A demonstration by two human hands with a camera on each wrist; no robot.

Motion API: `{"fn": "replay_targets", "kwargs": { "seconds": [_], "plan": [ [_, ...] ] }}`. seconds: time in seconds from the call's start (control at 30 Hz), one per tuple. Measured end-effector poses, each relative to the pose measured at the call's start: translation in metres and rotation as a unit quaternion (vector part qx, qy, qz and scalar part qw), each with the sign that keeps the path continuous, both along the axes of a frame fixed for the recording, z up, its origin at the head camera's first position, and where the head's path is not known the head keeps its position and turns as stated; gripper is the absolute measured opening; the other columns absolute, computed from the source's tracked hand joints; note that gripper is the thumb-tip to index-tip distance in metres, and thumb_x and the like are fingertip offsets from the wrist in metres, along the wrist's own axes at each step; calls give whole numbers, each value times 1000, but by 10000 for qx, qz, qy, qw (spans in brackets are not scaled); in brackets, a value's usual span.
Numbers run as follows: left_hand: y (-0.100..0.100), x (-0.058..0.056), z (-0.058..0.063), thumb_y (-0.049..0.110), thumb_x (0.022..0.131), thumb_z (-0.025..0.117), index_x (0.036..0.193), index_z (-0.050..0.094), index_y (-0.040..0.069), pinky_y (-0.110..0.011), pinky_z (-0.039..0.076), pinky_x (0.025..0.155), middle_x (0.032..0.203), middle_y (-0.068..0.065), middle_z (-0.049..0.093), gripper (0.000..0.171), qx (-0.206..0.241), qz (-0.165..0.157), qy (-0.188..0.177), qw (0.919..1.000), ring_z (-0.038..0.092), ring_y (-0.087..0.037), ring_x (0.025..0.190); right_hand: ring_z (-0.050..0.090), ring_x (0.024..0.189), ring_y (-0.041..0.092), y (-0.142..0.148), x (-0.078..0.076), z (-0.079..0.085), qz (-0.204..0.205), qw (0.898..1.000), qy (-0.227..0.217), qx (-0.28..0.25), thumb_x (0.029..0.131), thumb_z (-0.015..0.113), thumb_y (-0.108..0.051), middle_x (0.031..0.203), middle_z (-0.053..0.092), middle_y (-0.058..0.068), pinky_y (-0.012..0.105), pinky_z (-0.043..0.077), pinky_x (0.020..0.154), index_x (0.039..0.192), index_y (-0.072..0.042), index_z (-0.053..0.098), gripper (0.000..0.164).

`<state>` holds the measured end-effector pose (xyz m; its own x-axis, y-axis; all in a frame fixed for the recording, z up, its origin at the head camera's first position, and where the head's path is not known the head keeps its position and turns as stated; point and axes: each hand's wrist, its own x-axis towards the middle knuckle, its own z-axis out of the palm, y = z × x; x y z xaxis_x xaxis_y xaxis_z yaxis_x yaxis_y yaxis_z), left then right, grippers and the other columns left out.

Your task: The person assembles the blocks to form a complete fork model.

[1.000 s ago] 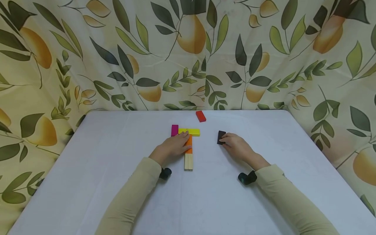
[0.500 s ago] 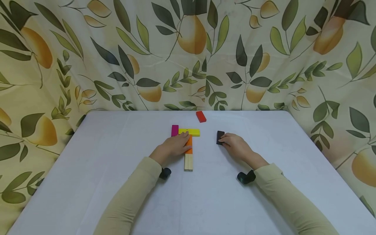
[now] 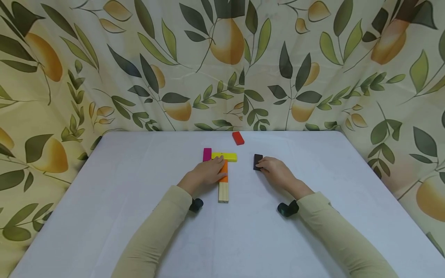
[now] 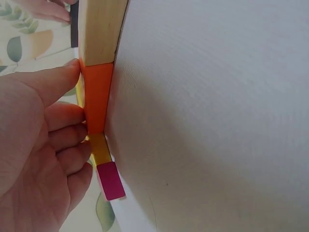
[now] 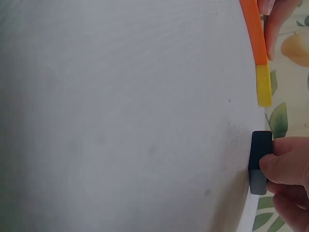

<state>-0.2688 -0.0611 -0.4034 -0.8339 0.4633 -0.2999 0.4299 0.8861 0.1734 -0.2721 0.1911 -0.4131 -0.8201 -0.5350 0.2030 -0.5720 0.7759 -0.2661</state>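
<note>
Working on a white cloth-covered tabletop, with a cream fabric backdrop in a leaf-and-fruit print past the far edge. Step in hand, by the look of it: positioning a black rectangular block with the right hand, steadying the existing layout with the left hand. Black block right of centre, nearer the far edge, clamped between thumb and fingers; can't tell if flat or slightly lifted. Left-hand fingers close together, thumb apart, resting on an orange rectangular block, not clamped.

Layout: yellow rectangular block parallel to the far edge; magenta rectangular block touching its left-edge end; orange running from its near side toward the near edge; plain pale wooden block butted end-on to orange.

Next move probably calls for closing the gap to yellow: slide low and slow, keep black square, stop at first contact. Press orange lightly to avoid skewing the row.

Also around: red rectangular block, loose and angled by the far edge, outside the straight line from black to yellow. Main obstruction: left hand, hiding part of orange and its joint with yellow.
</note>
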Motion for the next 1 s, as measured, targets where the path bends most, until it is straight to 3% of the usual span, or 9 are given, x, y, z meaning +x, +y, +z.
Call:
{"fn": "replay_targets", "kwargs": {
  "seconds": [0.2, 0.47, 0.73, 1.0],
  "plan": [
    [1, 0, 0, 43, 96, 42, 146, 26, 10, -38, 24, 107, 151, -6, 20, 62, -58, 20, 14, 10000, 19, -19, 136, 58, 102, 32, -6, -3, 0, 28, 9999, -154, 62, 81, 64, 6, 103, 65, 17, 44, 44, 90, 100, 4, 69, 20],
    [1, 0, 0, 44, 95, 42, 146, 26, 11, -38, 24, 107, 151, -5, 21, 63, -41, 66, -7, 10000, 19, -19, 136, 59, 100, 31, -10, -7, 3, 263, 9994, -9, 226, 81, 65, 6, 101, 65, 17, 43, 45, 89, 99, 4, 69, 19],
    [1, -1, -1, 43, 95, 42, 146, 25, 10, -37, 24, 107, 151, -6, 21, 63, 10, 51, -62, 10000, 18, -19, 137, 58, 101, 31, -17, -13, 4, 132, 9991, -270, 287, 83, 63, 5, 103, 65, 16, 43, 44, 90, 101, 3, 69, 20],
    [0, -2, -3, 44, 95, 43, 146, 26, 11, -38, 25, 106, 150, -5, 21, 63, 39, 90, -46, 9999, 19, -19, 137, 59, 100, 31, -20, -15, 3, 215, 9993, -111, 288, 81, 64, 7, 101, 66, 16, 43, 45, 90, 99, 5, 69, 19]
  ]
}}
